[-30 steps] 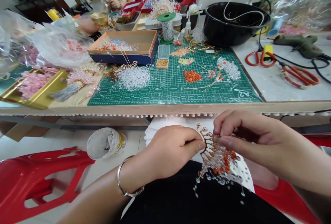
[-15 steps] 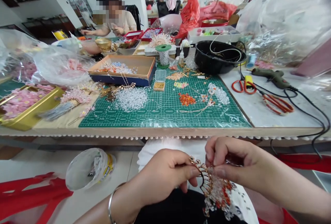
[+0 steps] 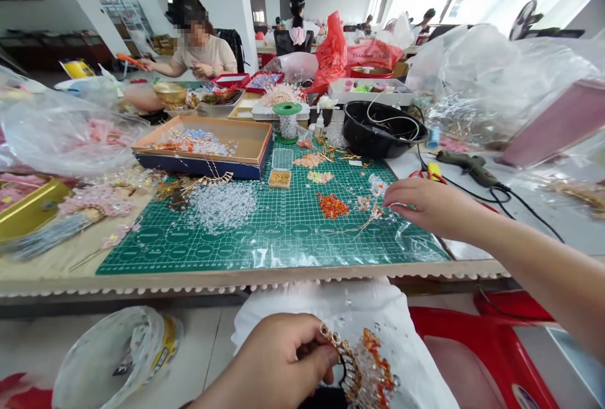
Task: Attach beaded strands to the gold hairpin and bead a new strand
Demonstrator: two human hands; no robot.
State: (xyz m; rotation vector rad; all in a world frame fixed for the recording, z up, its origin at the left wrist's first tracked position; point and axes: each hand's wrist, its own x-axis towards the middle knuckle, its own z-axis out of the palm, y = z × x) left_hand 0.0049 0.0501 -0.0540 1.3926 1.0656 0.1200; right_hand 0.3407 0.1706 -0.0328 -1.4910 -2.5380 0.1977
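Note:
My left hand (image 3: 288, 358) is closed on the gold end of a beaded hair comb (image 3: 363, 374), low over my lap. Clear and orange beads cover the comb's outer side, and its lower part runs out of the picture. Over the right part of the green cutting mat (image 3: 283, 245) my right hand (image 3: 418, 204) is stretched out, fingers apart, beside a pile of clear beads (image 3: 377, 185) that it partly covers. Close by lie a heap of orange beads (image 3: 333, 205) and a thin wire strand with beads (image 3: 371, 217).
A larger heap of clear beads (image 3: 222, 204) lies left on the mat, below an orange-lined box (image 3: 203, 144). A black basin (image 3: 382, 128) and a glue gun (image 3: 467, 166) stand at the right. Beyond the table sits another person (image 3: 208, 50). A bucket (image 3: 113, 358) is on the floor.
My right hand has left the comb and moved up and forward to the beads on the mat. My left hand keeps the comb, now lower in view. The view has tilted up slightly.

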